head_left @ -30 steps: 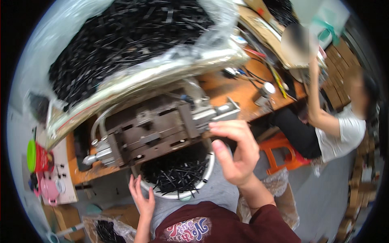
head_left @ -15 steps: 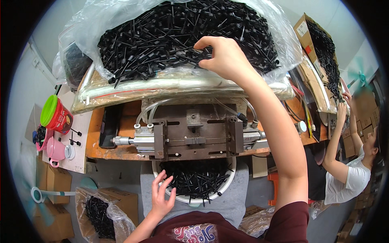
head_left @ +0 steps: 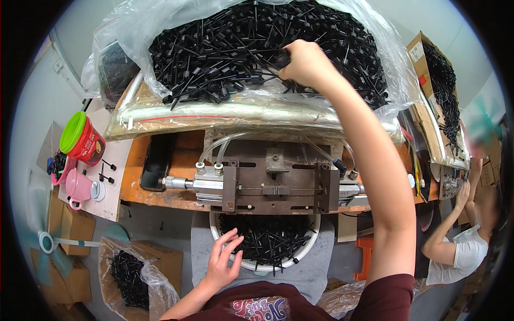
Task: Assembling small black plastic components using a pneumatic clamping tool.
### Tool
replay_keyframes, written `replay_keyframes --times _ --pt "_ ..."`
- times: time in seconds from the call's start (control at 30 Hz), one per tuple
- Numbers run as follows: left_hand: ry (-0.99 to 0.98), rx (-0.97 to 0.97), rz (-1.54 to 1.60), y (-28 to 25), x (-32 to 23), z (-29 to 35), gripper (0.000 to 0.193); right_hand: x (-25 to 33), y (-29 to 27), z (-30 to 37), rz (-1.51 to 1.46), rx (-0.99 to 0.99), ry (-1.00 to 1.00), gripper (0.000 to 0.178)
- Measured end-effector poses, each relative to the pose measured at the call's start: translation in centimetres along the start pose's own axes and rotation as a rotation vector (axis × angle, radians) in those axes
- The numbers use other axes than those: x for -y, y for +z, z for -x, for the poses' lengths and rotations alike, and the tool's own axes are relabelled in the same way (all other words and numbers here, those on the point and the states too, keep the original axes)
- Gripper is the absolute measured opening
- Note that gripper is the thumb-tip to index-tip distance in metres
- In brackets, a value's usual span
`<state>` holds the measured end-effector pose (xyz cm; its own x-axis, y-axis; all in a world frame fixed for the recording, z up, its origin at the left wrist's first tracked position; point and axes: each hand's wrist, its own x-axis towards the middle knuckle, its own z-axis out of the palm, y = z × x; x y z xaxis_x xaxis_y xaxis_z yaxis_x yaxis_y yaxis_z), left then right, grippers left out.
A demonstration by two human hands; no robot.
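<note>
My right hand (head_left: pixel 306 65) reaches into a big heap of black plastic parts (head_left: pixel 219 51) with thin stems, piled in a clear plastic bag. Its fingers are curled and closed on some of these black parts, though how many is hidden. Fingers apart and holding nothing, my left hand (head_left: pixel 222 261) is at the left rim of a white round basket (head_left: pixel 261 270) on my lap. More of the same black stemmed parts fill the basket. Between the two hands sits a brown metal fixture (head_left: pixel 300 167) with a cylinder at each side.
Air hoses (head_left: pixel 214 145) run to the fixture, which is on a wooden bench (head_left: pixel 134 187). A black phone-like tray (head_left: pixel 157 163), a red bucket (head_left: pixel 91 147) and a pink cup (head_left: pixel 76 188) are left. Below stands a bag-lined carton (head_left: pixel 160 265). A co-worker (head_left: pixel 460 246) works at right.
My right hand has gone from open above the heap to closed among the parts. The whole view has shifted slightly; my left hand stays by the basket.
</note>
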<state>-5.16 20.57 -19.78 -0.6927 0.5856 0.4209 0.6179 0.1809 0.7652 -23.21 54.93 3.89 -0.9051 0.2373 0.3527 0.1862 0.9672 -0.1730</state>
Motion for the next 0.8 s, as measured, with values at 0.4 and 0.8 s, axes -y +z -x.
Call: replay_keyframes --times 0.4,0.8 --pt "0.128 -0.019 0.048 -0.4 -2.4 -1.5 0.045 -3.9 -2.9 1.5 -0.816 -0.225 0.209 0.035" --pt "0.232 -0.048 0.099 -0.7 -4.6 -2.9 0.046 -2.9 -3.3 1.4 -0.74 -0.23 0.162 0.031"
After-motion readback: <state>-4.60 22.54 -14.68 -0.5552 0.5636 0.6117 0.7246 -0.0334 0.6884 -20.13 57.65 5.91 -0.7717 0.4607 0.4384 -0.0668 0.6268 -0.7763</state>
